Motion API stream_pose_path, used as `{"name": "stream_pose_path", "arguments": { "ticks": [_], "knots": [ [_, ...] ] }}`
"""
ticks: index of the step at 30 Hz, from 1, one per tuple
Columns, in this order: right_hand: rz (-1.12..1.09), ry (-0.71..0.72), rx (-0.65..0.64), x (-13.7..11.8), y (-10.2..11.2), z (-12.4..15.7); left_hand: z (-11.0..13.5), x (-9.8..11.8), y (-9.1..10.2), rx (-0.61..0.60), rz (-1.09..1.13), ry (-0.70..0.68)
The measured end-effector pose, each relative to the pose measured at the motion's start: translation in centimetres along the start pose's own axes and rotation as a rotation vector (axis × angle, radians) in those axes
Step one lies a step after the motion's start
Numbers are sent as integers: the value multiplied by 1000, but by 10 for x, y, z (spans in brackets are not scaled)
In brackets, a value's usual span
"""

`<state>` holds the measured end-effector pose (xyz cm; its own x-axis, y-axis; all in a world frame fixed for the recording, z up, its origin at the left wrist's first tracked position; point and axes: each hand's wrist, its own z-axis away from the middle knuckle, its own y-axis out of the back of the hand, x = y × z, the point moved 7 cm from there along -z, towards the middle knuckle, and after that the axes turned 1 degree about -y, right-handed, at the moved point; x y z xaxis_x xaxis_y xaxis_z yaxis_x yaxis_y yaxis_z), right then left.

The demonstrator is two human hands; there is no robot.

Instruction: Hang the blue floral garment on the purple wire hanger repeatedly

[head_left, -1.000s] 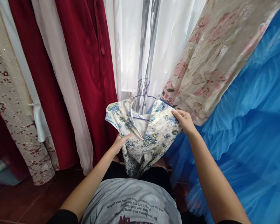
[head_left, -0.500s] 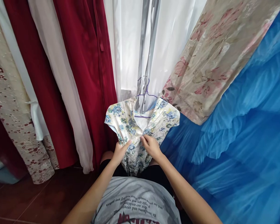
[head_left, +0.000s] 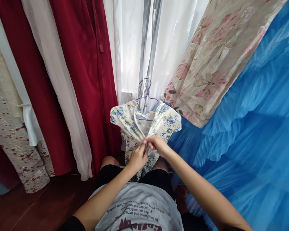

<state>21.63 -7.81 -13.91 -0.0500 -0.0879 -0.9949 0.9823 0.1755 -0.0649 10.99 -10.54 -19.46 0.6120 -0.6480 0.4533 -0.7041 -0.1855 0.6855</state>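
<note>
White drapery [head_left: 131, 48] is being crossed by grey straps [head_left: 153, 41] and flanked by hanging cloth: on the left by red gowns [head_left: 86, 80] with a pale panel [head_left: 64, 93] between them, on the right by a beige dress [head_left: 214, 57] printed with pink flowers and, beyond it, by ruffled blue tulle [head_left: 255, 144]. Dark reddish tiles [head_left: 45, 205] are being glimpsed at the lower left. At the centre, in front of the drapery, a floral garment [head_left: 167, 125] in white, blue and green is being spread at the shoulders by a purple hanger [head_left: 148, 95], its lower part being framed by black shorts [head_left: 106, 176]. At the point of its V neckline, the cloth is being pinched in the grip of the right hand [head_left: 158, 145]. Just below and to the left, the same front is being grasped by the left hand [head_left: 137, 158], with bent fingers. Nearest, a grey T-shirt [head_left: 135, 199] with printed lettering is being worn.
</note>
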Motion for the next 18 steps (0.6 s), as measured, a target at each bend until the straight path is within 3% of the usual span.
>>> {"name": "stream_pose_path", "arguments": {
  "ticks": [6, 9, 10, 12, 14, 16, 18],
  "knots": [
    [-204, 79, 70, -123, 17, -53, -1, 25, -9, -327, -310, -81],
    [-239, 148, 99, -152, 16, -59, -10, 24, -6, -426, -296, -119],
    [-226, 180, 110, -154, 15, -56, -19, 22, 1, -413, -230, -120],
    [-158, 259, 135, -153, 13, -47, -48, 18, 30, -271, -42, -98],
    [-60, 338, 157, -148, 13, -36, -86, 13, 76, -12, 132, -74],
    [15, 396, 172, -144, 14, -29, -123, 17, 120, 199, 200, -144],
    [58, 440, 164, -143, 14, -27, -156, 30, 144, 206, 189, -280]
  ]
}}
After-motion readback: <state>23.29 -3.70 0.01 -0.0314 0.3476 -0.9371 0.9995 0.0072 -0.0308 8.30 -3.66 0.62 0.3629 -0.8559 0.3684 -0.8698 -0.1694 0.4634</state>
